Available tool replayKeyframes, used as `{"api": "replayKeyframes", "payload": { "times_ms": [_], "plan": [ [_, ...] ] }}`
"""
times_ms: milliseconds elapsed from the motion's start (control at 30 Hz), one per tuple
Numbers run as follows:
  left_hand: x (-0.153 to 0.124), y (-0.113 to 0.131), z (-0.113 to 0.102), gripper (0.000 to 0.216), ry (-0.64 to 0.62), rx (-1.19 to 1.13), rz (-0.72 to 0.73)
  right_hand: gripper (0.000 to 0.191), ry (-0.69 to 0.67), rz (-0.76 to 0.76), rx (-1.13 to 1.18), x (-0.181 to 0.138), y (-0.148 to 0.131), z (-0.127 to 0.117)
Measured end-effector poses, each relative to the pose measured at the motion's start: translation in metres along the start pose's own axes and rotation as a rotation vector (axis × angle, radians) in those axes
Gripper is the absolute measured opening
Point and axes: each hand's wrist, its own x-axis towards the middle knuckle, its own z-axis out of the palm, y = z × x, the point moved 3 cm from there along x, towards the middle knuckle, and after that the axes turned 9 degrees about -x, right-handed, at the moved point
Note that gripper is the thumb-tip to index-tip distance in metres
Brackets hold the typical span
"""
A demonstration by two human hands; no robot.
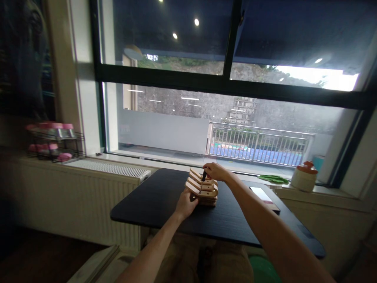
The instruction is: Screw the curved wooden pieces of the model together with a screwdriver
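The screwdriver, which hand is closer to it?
Right. The right hand is gripping the screwdriver itself. The left hand is lower and farther left, holding the near left corner of the wooden stack.

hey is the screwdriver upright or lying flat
Roughly upright: the right hand holds the screwdriver handle-up, shaft pointing down at the wooden piece.

Dark-framed window (229,84) (daylight (330,78) outside), white radiator (88,204), black table (153,196).
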Motion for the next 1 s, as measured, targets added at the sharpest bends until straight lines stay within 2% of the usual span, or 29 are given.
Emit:
{"api": "replayKeyframes", "payload": {
  "times_ms": [267,500,600,800,1000],
  "plan": [
    [0.0,-0.005,0.001,0.033,-0.002,-0.004,-0.019,0.03,-0.041,0.002,-0.002,0.003,-0.009,0.0],
    [-0.001,-0.001,0.001,0.033,-0.006,-0.027,-0.018,0.033,0.076,0.043,-0.211,0.002,-0.018,-0.008],
    [-0.001,0.002,0.001,0.033,0.006,-0.017,-0.032,0.031,0.089,0.056,-0.22,0.001,-0.016,-0.007],
    [-0.001,0.006,0.0,0.033,0.013,-0.026,0.003,0.034,0.003,0.03,-0.097,-0.004,-0.012,-0.006],
    [-0.001,0.0,0.002,0.034,-0.009,-0.053,0.016,0.037,-0.018,0.029,-0.117,-0.007,-0.009,-0.009]
  ]
}}
